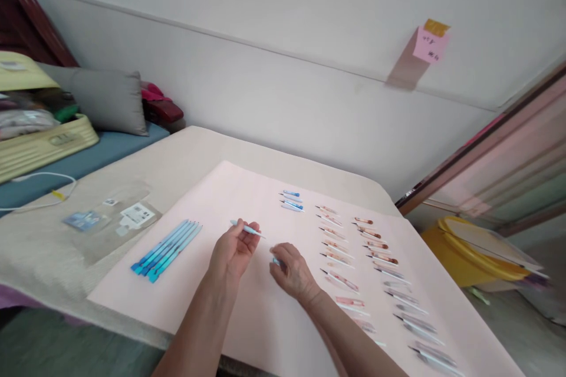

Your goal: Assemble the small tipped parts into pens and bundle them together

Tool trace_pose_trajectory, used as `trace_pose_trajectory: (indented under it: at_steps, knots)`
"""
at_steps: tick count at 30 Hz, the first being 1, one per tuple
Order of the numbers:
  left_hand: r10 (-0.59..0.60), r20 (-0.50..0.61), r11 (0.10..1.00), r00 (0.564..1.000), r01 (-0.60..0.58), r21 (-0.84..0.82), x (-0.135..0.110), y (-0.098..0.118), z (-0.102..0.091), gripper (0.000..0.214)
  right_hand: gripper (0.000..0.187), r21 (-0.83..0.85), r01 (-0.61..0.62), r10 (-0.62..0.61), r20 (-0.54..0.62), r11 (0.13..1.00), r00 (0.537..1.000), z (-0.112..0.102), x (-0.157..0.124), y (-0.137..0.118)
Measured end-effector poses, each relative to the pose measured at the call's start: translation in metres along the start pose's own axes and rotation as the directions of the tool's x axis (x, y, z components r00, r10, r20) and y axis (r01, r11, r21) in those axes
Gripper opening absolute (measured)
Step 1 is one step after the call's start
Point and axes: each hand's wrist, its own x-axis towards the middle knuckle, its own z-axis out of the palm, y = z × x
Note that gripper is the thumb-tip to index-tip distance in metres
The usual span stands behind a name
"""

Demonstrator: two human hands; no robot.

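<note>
Pale blue, the slim pen-shaped barrel with a thin white tip (244,227) sits above the pale pink sheet (252,188), pinched by the left hand (236,244), thumb against loosely curled fingers. The right hand (292,270), nearly closed, grips a small blue piece (276,261), mostly hidden. A light, level pinch should keep the barrel steady. Leftward lie long bright-blue sticks (170,250); rightward, brown-patterned pen parts (335,232).

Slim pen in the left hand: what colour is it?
Light blue slim pen, whitish end; head view.
</note>
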Motion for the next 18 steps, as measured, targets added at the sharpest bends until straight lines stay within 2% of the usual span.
trace_pose_trajectory:
  at_steps: [3, 7, 11, 18]
  knots:
    - [-0.004, -0.003, 1.000, 1.000, 0.004, -0.016, 0.000, 0.001, 0.000, 0.006, 0.030, -0.156, -0.042, 0.047, 0.027, 0.987, 0.999, -0.012, -0.007, -0.002]
    - [-0.008, -0.022, 1.000, 1.000, 0.007, -0.029, 0.000, 0.001, 0.001, 0.006, 0.030, -0.304, -0.087, 0.135, 0.141, 0.949, 0.981, -0.021, -0.015, 0.000]
    - [0.001, -0.017, 1.000, 1.000, -0.001, -0.021, 0.000, 0.001, 0.001, 0.007, 0.027, -0.334, -0.095, 0.177, 0.225, 0.938, 0.958, -0.019, -0.016, 0.000]
    - [0.000, -0.005, 1.000, 1.000, -0.001, -0.019, -0.001, 0.002, 0.001, 0.007, 0.022, -0.286, -0.198, 0.272, 0.248, 0.938, 0.930, -0.016, -0.021, -0.015]
